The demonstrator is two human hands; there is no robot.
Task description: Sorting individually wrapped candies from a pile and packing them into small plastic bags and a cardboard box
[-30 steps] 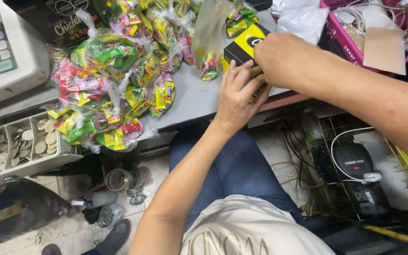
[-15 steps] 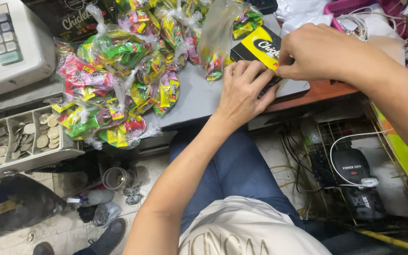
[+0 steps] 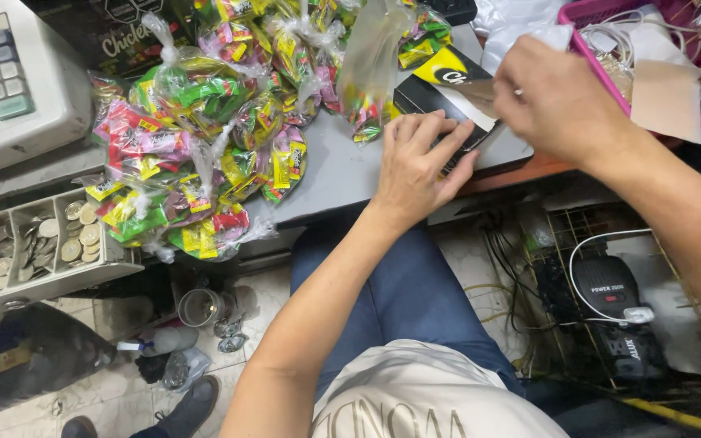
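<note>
Grey worktop carries a heap of clear candy bags left of the black-and-yellow box, which lies at its near right edge. The left hand presses flat on the box with fingers spread, gripping nothing, while the right hand just right of the box has its fingers curled at the flap; what they pinch is blurred. Judging by this, opening the box is under way, and the next move calls for holding it steady.
</note>
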